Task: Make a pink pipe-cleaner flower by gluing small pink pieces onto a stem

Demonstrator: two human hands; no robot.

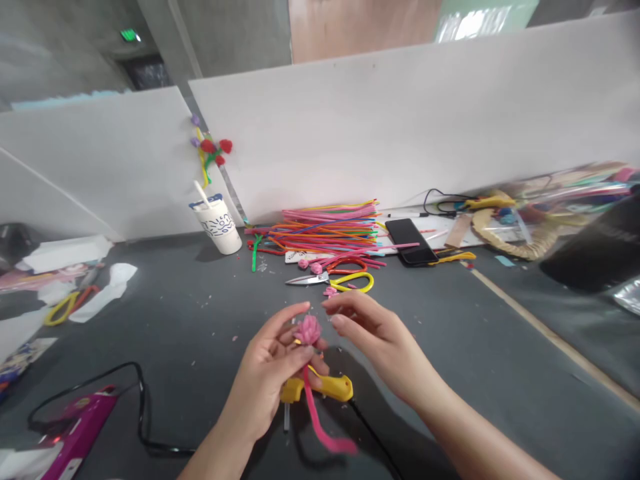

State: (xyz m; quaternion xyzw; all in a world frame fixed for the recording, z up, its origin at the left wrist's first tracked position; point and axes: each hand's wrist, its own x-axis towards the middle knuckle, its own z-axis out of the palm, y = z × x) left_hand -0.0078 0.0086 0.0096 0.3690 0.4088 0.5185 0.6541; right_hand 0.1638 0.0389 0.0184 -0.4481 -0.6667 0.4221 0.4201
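Note:
My left hand (pixel 274 360) pinches a pink pipe-cleaner flower (pixel 307 329) between thumb and fingers. Below the flower hangs a long pink pipe-cleaner strip (pixel 317 420), its loose end curling to the right. Just right of the flower hovers my right hand (pixel 375 333), fingers bent and apart from the thumb, with nothing visible in it. A yellow glue gun (pixel 337 387) with a clear glue stick is under my left hand, partly hidden; whether it rests on the table or touches the hand I cannot tell. Yellow-and-red-handled scissors (pixel 353 283) lie beyond both hands, beside small pink balls (pixel 316 269).
Bundled coloured pipe cleaners (pixel 325 230) lie against the white partition (pixel 400 127), with a phone (pixel 411 241) to their right. A white cup (pixel 218 227) stands at back left. Black cables cross the table near a magenta power strip (pixel 83 433). A straw-coloured heart wreath (pixel 533 247) lies right.

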